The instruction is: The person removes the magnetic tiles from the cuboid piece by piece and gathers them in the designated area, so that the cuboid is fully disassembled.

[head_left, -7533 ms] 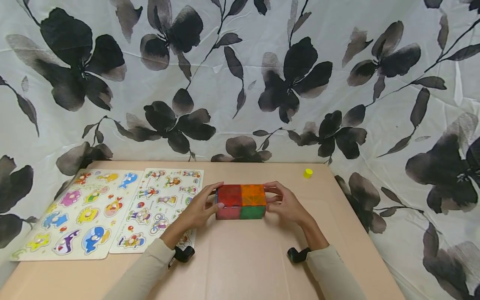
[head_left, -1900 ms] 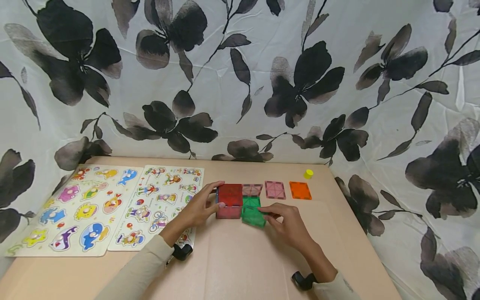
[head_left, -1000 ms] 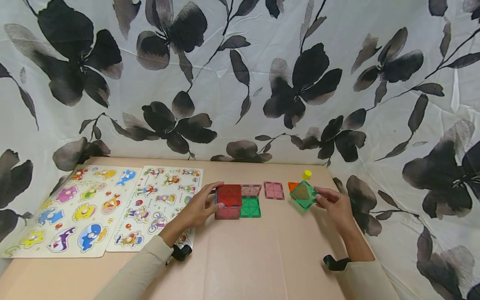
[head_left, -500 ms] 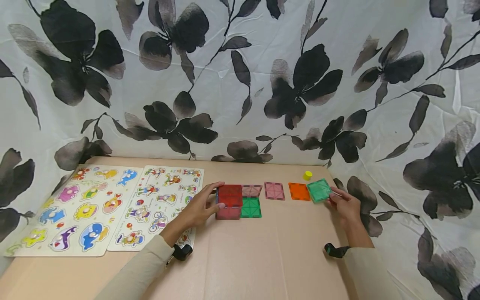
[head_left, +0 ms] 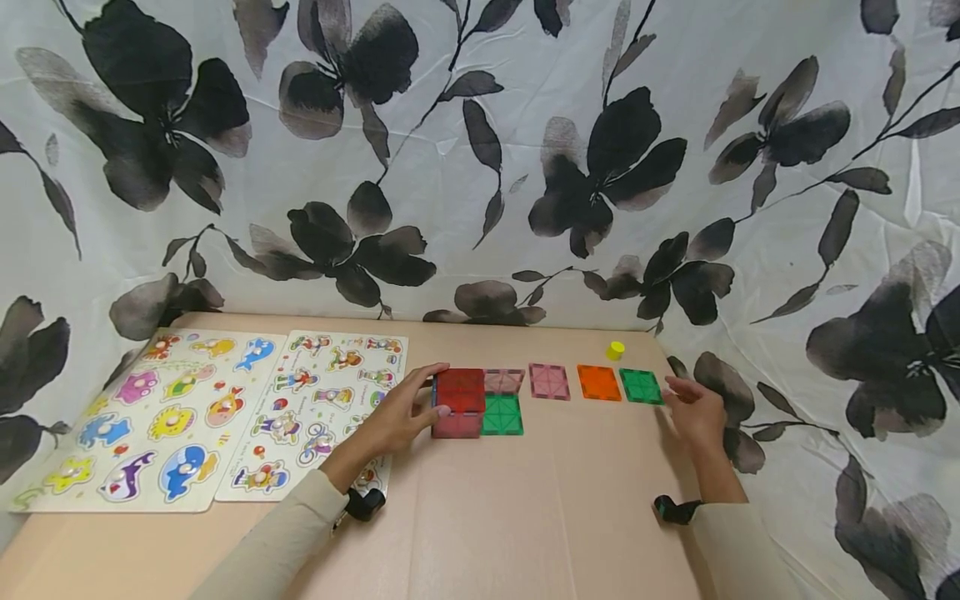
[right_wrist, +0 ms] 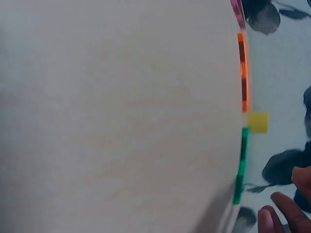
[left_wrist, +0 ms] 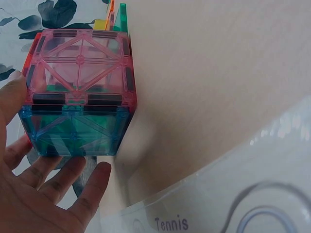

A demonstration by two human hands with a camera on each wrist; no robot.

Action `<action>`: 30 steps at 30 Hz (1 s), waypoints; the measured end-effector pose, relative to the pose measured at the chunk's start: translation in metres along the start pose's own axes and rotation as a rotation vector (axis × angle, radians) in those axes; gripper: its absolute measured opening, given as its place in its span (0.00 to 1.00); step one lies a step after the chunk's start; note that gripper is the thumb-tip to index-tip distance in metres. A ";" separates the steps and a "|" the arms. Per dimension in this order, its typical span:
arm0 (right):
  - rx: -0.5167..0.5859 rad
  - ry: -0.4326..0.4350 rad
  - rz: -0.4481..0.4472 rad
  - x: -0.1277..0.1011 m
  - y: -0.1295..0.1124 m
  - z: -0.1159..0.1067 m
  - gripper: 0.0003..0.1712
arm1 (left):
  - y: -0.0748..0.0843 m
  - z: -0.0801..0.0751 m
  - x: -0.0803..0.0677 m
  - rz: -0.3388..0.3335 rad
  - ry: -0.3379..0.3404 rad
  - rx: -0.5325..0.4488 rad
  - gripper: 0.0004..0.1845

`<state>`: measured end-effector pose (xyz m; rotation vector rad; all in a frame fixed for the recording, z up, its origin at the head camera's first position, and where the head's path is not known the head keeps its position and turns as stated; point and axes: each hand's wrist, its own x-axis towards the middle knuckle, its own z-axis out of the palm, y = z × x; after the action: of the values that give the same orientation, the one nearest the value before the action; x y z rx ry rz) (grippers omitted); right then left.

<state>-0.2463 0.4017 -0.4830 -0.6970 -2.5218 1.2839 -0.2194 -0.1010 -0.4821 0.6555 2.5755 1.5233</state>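
A box of see-through magnetic tiles point(head_left: 458, 392) stands mid-table, red on top and pink in front. My left hand point(head_left: 397, 415) holds its left side, thumb at the near edge and fingers at the far one. In the left wrist view its pink and blue tiles point(left_wrist: 80, 68) show beside my spread fingers. A green magnetic tile point(head_left: 502, 415) lies against the box's right side, with a pink tile point(head_left: 504, 381) behind it. Far right, my right hand point(head_left: 696, 412) is beside another green magnetic tile point(head_left: 641, 387) lying flat, its fingers loosely bent and holding nothing.
A loose pink tile point(head_left: 549, 382) and an orange tile point(head_left: 599, 383) lie in a row with the far-right green one. Behind them is a small yellow cylinder point(head_left: 615, 351). Two sticker-like picture boards point(head_left: 217, 508) cover the table's left. Floral cloth hangs behind.
My right hand took a green tile off the box, carried it right, laid it flat beside the orange tile and let go. Before that, pink and orange tiles came off too. My left hand stayed put.
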 end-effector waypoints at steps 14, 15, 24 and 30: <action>-0.087 -0.216 -0.522 -0.068 -0.070 0.054 0.18 | 0.002 -0.002 0.002 0.000 0.003 -0.014 0.39; -0.080 -0.232 -0.530 -0.071 -0.073 0.060 0.19 | 0.002 -0.002 0.002 0.002 0.002 -0.011 0.39; -0.066 -0.389 -0.536 -0.087 -0.101 0.111 0.25 | 0.002 -0.001 0.000 0.005 0.003 -0.012 0.38; -0.072 -0.416 -0.609 -0.084 -0.110 0.135 0.23 | 0.001 0.000 -0.001 0.018 0.006 0.000 0.38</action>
<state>-0.2622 0.2093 -0.4727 0.3634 -2.7684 1.1926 -0.2183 -0.1011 -0.4814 0.6766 2.5807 1.5335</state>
